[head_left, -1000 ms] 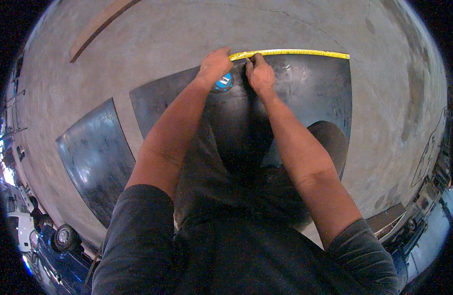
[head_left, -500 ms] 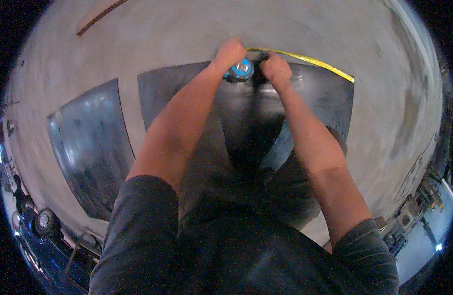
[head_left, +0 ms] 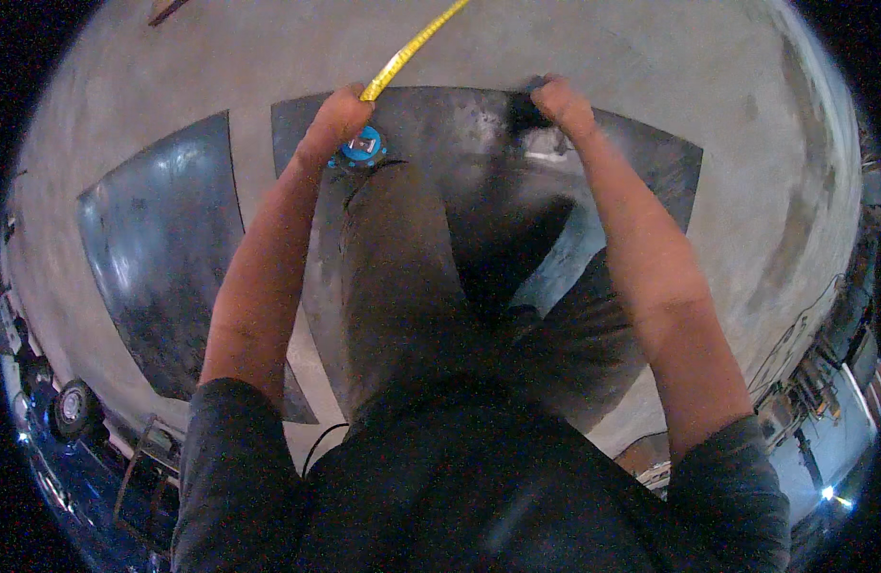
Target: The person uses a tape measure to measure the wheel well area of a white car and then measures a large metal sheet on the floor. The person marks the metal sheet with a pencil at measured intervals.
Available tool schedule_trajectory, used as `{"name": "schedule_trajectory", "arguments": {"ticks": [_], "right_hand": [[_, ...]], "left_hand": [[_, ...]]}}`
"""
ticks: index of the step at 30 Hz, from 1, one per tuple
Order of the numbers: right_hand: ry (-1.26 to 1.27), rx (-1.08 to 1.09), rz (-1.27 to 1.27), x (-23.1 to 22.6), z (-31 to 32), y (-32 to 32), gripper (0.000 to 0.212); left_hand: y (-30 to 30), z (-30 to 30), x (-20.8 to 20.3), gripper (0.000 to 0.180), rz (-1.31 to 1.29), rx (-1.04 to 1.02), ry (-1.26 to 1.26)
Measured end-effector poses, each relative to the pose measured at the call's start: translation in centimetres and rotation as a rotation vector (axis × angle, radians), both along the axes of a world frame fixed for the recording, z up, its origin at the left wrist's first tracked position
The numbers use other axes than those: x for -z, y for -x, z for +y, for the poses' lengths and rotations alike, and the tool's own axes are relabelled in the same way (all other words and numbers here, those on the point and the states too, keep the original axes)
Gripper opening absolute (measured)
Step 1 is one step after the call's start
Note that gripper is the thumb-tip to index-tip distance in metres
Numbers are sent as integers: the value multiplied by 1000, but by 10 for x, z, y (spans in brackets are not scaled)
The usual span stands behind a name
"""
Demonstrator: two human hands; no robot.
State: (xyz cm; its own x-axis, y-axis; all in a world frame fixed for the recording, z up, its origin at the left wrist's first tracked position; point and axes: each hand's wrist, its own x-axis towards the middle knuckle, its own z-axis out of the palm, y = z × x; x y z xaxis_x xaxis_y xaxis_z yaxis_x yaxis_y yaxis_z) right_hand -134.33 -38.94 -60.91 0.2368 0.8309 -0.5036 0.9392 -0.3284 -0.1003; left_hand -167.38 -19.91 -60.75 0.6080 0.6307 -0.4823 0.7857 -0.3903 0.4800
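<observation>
My left hand [head_left: 341, 118] is closed on a tape measure with a round blue and dark case [head_left: 362, 144], over the far left part of a large dark flat sheet [head_left: 431, 119]. The yellow blade [head_left: 409, 57] rises from beside my fingers, slanting away to the upper right past the sheet's far edge. My right hand [head_left: 567, 105] is closed near the far edge of the same sheet, right of the middle. Something small and dark shows at its fingertips, too blurred to name.
A second dark sheet [head_left: 163, 239] lies on the grey concrete floor [head_left: 746, 239] at the left. My knees are over the larger sheet. A vehicle wheel [head_left: 75, 409] and metal frame [head_left: 154, 468] stand lower left; clutter and a cable [head_left: 813, 320] lie right.
My left hand has moved left with the tape measure. The blade, formerly along the sheet's far right edge, now points up and away. My right hand has shifted slightly right.
</observation>
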Motion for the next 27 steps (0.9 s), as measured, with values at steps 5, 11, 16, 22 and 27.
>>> {"name": "schedule_trajectory", "arguments": {"ticks": [5, 11, 16, 22, 27], "right_hand": [[122, 70, 113, 9, -67, 53, 29], [-158, 620, 160, 7, -110, 64, 32], [-466, 659, 238, 22, -59, 12, 33], [-383, 733, 273, 6, -34, 27, 34], [-342, 665, 270, 9, -40, 13, 34]], "left_hand": [[0, -2, 4, 32, -37, 4, -119], [-6, -9, 11, 32, -8, -55, -129], [-8, -10, 11, 32, -55, -84, -167], [13, 6, 48, 32, 40, 58, -256], [-9, -9, 5, 33, 12, -96, -109]]}}
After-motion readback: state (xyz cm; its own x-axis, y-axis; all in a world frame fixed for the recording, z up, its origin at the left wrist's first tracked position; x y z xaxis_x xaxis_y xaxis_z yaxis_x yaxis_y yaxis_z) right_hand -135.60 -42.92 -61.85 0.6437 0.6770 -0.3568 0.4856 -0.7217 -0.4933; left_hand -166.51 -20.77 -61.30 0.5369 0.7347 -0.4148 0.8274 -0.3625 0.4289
